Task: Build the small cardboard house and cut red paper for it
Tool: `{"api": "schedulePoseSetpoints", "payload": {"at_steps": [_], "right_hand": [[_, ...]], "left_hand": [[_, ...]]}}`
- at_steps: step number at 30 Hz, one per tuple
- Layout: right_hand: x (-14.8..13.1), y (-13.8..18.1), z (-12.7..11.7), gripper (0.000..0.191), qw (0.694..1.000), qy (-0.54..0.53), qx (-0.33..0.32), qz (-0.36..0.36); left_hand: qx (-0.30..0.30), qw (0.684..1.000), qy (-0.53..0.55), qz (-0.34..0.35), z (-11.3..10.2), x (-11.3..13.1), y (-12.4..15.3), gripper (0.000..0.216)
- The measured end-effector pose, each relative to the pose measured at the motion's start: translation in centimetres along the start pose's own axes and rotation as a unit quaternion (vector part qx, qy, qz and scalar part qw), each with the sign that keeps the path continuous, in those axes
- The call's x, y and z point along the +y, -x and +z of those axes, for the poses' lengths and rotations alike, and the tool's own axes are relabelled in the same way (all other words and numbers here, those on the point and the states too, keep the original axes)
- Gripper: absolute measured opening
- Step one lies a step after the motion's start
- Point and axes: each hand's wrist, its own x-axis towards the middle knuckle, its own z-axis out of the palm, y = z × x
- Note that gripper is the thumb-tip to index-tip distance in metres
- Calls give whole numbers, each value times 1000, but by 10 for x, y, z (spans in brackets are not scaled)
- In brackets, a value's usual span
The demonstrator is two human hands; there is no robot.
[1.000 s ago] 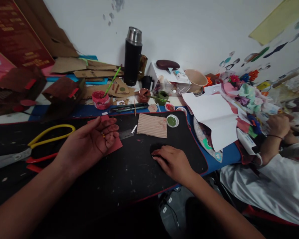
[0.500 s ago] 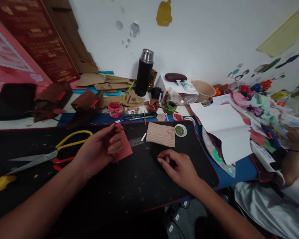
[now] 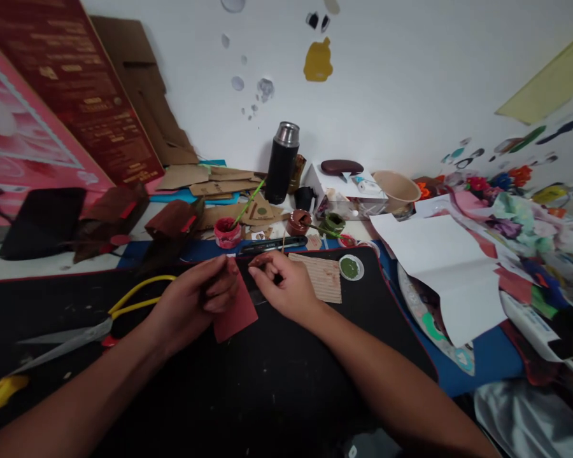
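Note:
My left hand [image 3: 201, 294] is closed in a pinch over a red paper piece [image 3: 236, 312]. A tiny white strip [image 3: 231, 256] shows at its fingertips and the paper's top edge. Whether the fingers grip the paper or only the strip is unclear. My right hand [image 3: 286, 283] is closed too, thumb and index together, just right of the left fingertips; anything between them is too small to make out. Behind it lies a corrugated cardboard piece [image 3: 327, 280], partly covered. A clear ruler-like strip [image 3: 258, 296] shows between the hands on the black mat [image 3: 267, 381].
Yellow-handled scissors [image 3: 88, 334] lie left of my left arm. Along the back are a red paint jar [image 3: 227, 236], a brown jar [image 3: 298, 224], a green jar [image 3: 334, 222], a cutter knife [image 3: 273, 245] and a black flask [image 3: 282, 165]. A green paint lid [image 3: 350, 268] and white sheets [image 3: 444, 261] lie right.
My right hand has moved left and forward, up beside the left hand, covering part of the cardboard. The left hand stays over the red paper. The view has tilted up slightly.

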Motion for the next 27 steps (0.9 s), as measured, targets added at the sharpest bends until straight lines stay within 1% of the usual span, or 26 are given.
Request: {"api": "schedulePoseSetpoints", "payload": {"at_steps": [2, 5, 9, 14, 17, 19, 24, 27], "right_hand": [[5, -5, 1, 18, 1000, 8, -8, 2], [11, -9, 0, 20, 1000, 17, -14, 8], [16, -9, -3, 23, 999, 22, -47, 0], [16, -7, -7, 22, 996, 47, -74, -13], [15, -5, -7, 21, 992, 71, -101, -23], [14, -4, -7, 20, 990, 79, -109, -38], [15, 2, -8, 15, 989, 78, -101, -79], [15, 4, -10, 14, 990, 86, -75, -84]], "left_hand": [[-4, 1000, 2, -3, -2, 2, -3, 23], [4, 1000, 14, -12, -4, 5, -7, 25], [10, 999, 32, -28, -7, 3, -16, 25], [10, 999, 34, -34, -12, 2, -25, 21], [14, 999, 20, -43, -13, 2, -25, 23], [15, 999, 8, -37, -12, 2, -23, 25], [17, 999, -27, -23, -2, -6, -16, 29], [47, 998, -34, -21, 5, -14, -13, 29]]}}
